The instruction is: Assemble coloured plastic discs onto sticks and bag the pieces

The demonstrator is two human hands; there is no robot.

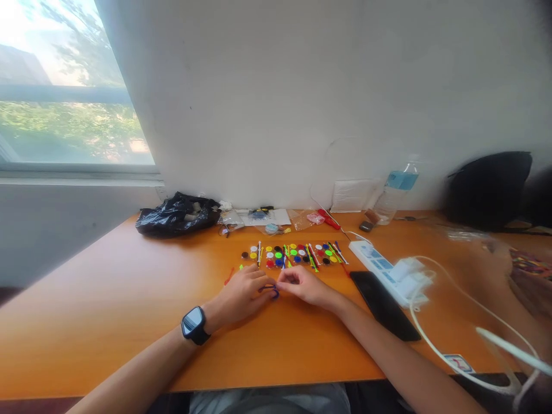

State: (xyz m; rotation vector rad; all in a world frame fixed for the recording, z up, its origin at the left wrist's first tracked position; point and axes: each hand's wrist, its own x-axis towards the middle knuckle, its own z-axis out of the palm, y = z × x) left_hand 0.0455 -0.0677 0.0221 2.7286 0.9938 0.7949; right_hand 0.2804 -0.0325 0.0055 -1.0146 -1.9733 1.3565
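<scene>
My left hand [240, 291], with a black watch on its wrist, pinches a small dark-blue piece [275, 294] with a curved end. The fingertips of my right hand [305, 285] are pressed together at the same blue piece, just above the wooden table. Its exact kind is too small to make out. Beyond my hands lie coloured discs [278, 256] in red, blue, yellow, green, white and black. Thin coloured strips [311, 259] lie between the groups of discs. By my left hand's knuckles is a red strip [229, 276], partly hidden.
Right of my hands are a black phone [383, 305], a white power strip [379, 267] and looping white cables. A black plastic bag [179, 215] and a water bottle [397, 192] stand along the wall. Another person's blurred arm [489, 282] is at the far right.
</scene>
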